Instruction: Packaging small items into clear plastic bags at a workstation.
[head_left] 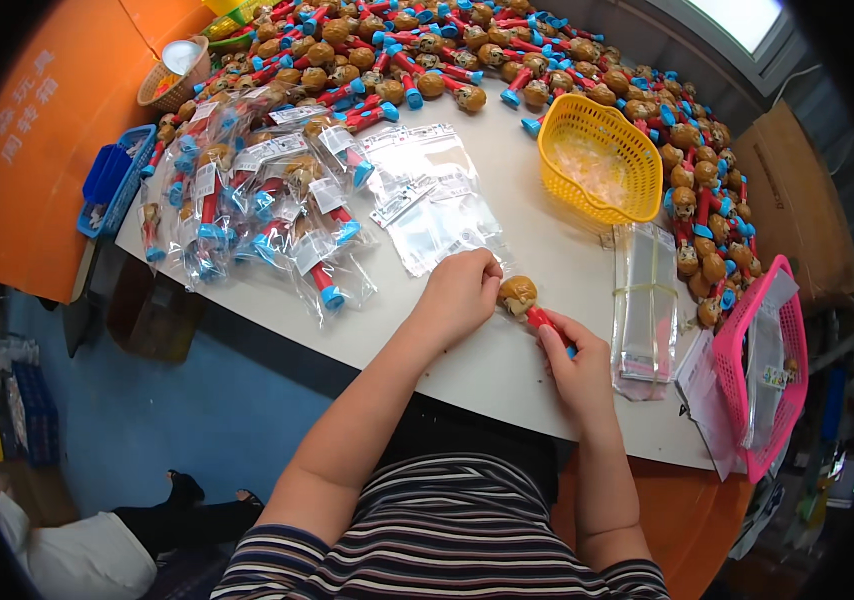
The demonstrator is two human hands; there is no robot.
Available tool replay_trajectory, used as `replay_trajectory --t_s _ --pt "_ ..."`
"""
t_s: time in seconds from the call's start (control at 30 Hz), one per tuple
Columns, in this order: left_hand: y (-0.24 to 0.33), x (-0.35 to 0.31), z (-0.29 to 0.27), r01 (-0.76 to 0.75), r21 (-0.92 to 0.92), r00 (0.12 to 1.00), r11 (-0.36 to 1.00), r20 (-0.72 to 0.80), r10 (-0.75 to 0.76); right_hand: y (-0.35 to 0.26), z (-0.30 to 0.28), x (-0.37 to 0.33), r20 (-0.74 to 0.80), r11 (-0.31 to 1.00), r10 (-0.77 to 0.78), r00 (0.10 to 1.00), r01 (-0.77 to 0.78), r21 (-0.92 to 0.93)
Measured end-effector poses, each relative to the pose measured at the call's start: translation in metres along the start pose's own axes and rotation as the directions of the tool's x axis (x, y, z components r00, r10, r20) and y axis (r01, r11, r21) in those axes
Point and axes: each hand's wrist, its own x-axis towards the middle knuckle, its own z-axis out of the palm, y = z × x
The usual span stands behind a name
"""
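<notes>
My right hand (577,362) is wrapped round the red handle of a toy figure (519,292). Its round brown head points up and left, and a bit of blue shows by my fingers. Right beside that head, my left hand (459,298) is closed with its fingertips pinched together; what they hold, if anything, is hidden. Just beyond my left hand lie flat clear plastic bags (437,205), spread over one another. To their left is a heap of bagged toy figures (272,200), each inside a clear bag with a white label.
Loose toy figures (427,45) are piled along the table's back and right side. A yellow basket (602,212) holds small pale pieces. Banded clear bags (645,310) lie near a pink basket (732,385). A blue basket (112,185) is at the left edge. Another person (97,555) is at lower left.
</notes>
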Motion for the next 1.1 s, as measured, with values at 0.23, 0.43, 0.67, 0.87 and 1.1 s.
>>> replay_trajectory --t_s 0.23,0.43,0.67,0.87,1.1 --pt "0.009 0.004 0.007 -0.340 0.203 0.927 0.918 -0.090 0.363 -0.023 0.006 -0.004 0.044 0.875 -0.253 0.966 0.249 -0.415" --pt "0.013 -0.004 0.017 -0.381 0.367 0.903 0.849 -0.049 0.426 0.001 0.017 -0.001 -0.164 0.878 -0.436 0.885 0.378 -0.293" --pt "0.032 -0.017 0.028 -0.463 0.384 0.866 0.799 0.004 0.500 -0.002 0.017 -0.003 0.123 0.478 0.379 0.917 -0.308 0.823" --pt "0.036 -0.014 0.032 -0.408 0.434 0.875 0.803 -0.066 0.480 -0.002 0.032 -0.014 -0.139 0.865 -0.454 0.880 0.398 -0.306" --pt "0.023 -0.030 0.018 -0.357 0.446 0.909 0.821 -0.035 0.415 -0.011 0.008 -0.019 -0.013 0.977 -0.213 0.977 0.213 -0.003"
